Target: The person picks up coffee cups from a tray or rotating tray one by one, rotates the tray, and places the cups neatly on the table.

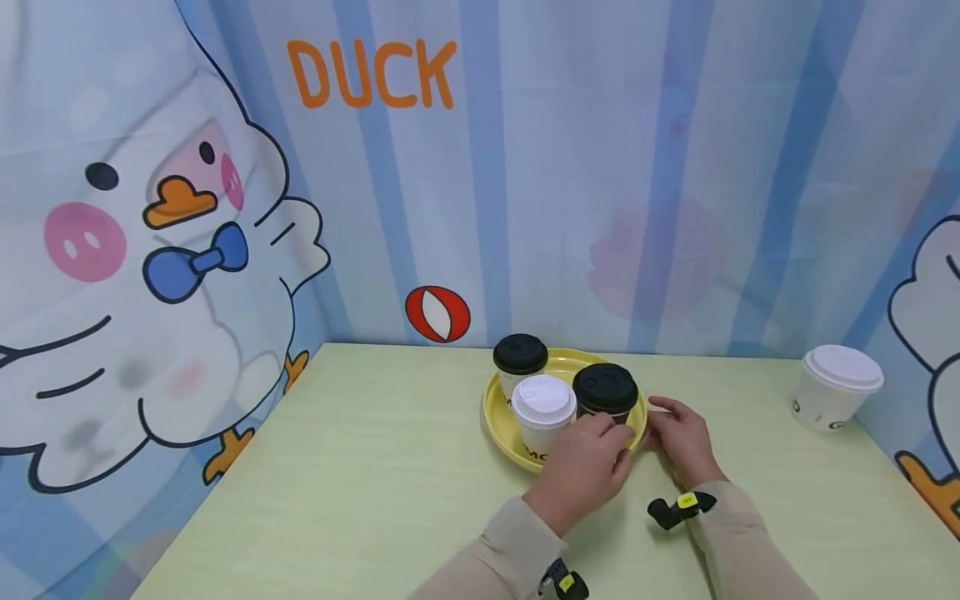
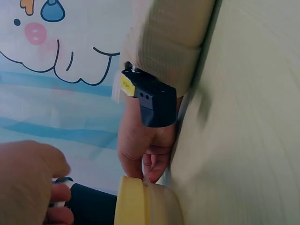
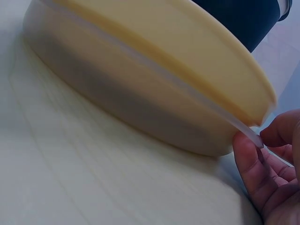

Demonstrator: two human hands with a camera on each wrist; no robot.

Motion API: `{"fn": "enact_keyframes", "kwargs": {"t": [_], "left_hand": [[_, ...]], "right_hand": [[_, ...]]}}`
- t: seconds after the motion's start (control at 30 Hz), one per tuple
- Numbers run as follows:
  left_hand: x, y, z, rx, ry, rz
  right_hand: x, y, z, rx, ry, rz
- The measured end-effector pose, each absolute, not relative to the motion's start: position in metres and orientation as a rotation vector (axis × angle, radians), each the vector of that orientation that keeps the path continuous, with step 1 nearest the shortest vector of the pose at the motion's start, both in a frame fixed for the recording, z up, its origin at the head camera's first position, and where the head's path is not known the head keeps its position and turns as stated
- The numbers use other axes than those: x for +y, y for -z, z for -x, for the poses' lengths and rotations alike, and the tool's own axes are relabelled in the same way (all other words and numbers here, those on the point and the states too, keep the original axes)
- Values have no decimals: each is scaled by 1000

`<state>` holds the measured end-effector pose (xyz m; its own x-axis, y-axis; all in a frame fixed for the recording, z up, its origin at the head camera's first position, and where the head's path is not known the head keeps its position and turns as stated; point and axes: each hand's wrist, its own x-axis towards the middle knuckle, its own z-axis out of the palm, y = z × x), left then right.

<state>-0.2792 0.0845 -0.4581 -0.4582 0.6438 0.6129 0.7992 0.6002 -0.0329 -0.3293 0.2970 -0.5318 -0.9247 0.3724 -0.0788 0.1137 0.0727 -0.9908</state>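
Note:
A round yellow tray [image 1: 497, 429] on the table carries three paper cups. A white-lidded cup [image 1: 544, 402] stands at its front left, and a black-lidded cup [image 1: 521, 355] behind that. On the right side is another black-lidded cup [image 1: 606, 388] with a dark body. My left hand [image 1: 579, 473] reaches over the tray's front edge and holds this right-hand cup low on its body; the hand partly hides the cup. At the tray's right edge, my right hand [image 1: 684, 443] pinches the thin rim between thumb and fingers, as the right wrist view shows.
A separate white-lidded cup [image 1: 837, 390] stands at the far right of the pale table [image 1: 337, 483]. Behind the table hangs a blue curtain [image 1: 540, 183] printed with ducks, close to the tray's back edge. Both wrists wear small black cameras [image 1: 681, 508].

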Motion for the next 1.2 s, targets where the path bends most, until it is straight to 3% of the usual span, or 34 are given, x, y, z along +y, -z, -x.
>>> {"fn": "enact_keyframes", "kwargs": {"t": [0.43, 1.2], "left_hand": [[98, 464, 272, -2636, 141, 891], [98, 469, 274, -2676, 50, 812]], "right_hand": [[294, 532, 330, -2139, -1954, 487], [297, 530, 329, -2146, -1924, 443]]}}
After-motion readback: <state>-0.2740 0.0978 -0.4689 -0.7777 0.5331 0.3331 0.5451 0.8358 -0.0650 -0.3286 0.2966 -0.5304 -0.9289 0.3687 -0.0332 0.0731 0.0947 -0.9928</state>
